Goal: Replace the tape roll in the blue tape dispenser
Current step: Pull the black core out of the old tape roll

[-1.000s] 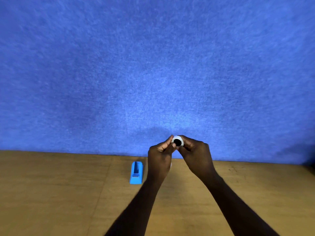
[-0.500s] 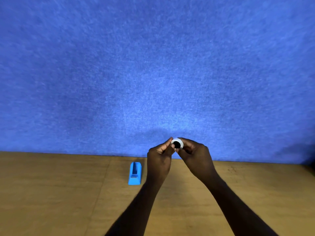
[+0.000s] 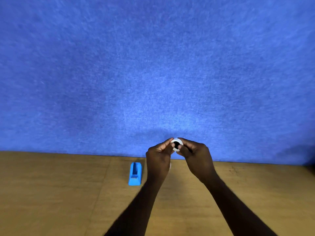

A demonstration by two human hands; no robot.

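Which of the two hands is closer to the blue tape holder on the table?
The left hand. Its wrist passes just beside the blue dispenser, while the right hand lies farther off, beyond the white tape roll both pinch.

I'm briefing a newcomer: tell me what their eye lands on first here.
First, the left hand and right hand pinching a small white tape roll together, raised in front of the blue wall. Next, the blue tape dispenser standing alone on the wooden table, just left of the left wrist.
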